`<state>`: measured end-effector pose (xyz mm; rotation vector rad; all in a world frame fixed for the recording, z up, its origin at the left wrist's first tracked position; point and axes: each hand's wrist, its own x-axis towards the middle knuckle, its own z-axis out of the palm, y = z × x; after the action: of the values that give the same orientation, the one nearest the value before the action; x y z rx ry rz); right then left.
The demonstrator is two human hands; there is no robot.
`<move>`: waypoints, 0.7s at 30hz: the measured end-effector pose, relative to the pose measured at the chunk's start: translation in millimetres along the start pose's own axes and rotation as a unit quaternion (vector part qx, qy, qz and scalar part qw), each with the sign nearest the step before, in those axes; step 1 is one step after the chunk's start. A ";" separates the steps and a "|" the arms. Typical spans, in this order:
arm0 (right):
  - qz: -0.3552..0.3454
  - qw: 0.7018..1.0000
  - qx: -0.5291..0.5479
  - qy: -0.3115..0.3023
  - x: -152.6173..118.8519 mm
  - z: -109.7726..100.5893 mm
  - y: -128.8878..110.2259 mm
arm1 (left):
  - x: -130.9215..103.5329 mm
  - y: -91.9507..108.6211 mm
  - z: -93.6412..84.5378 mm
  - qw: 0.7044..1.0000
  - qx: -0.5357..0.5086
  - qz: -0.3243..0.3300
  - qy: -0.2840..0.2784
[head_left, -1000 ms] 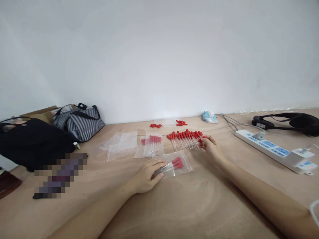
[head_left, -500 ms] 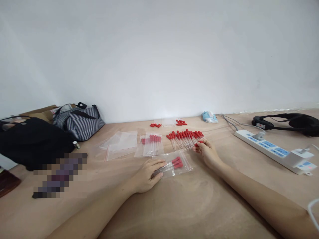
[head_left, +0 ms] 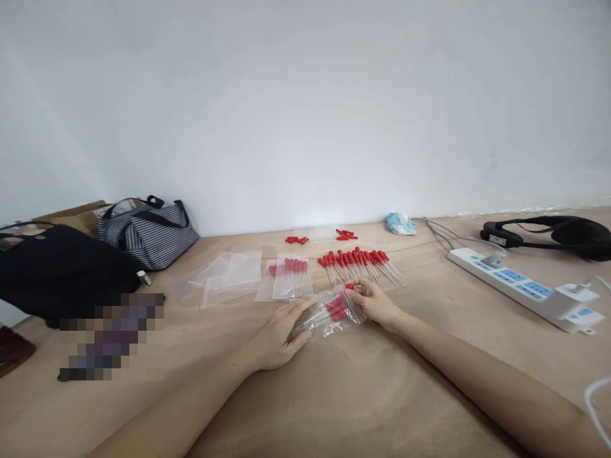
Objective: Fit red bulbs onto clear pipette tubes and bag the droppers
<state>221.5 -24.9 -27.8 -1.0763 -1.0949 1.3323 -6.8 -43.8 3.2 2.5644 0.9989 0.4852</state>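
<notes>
The left hand (head_left: 278,337) grips one end of a clear bag (head_left: 319,324) of droppers (head_left: 338,312), well in from the table's (head_left: 305,401) far edge; at the other end, the right hand (head_left: 379,305) pinches a red-bulbed dropper (head_left: 350,287), with elbow room before the power strip (head_left: 521,282).

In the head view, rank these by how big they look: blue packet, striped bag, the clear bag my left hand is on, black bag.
1. Black bag
2. Striped bag
3. Clear bag
4. Blue packet
Visible area only; the clear bag is partly covered.
</notes>
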 end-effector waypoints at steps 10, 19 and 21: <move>0.002 0.996 -0.085 0.029 6.9 -2.4 4.4 | 0.9 0.3 -0.9 1.000 0.003 0.009 -0.007; -0.010 0.991 -0.124 0.051 5.3 -2.7 5.4 | 0.8 0.1 -0.2 1.000 0.007 0.019 0.001; -0.005 0.992 -0.118 0.040 2.4 -0.9 0.9 | 0.7 -0.7 0.2 1.000 0.008 0.020 0.000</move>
<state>222.1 -22.5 -28.8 -1.2839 -1.2167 1.1610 -6.6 -42.8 2.9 2.6029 0.9569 0.4911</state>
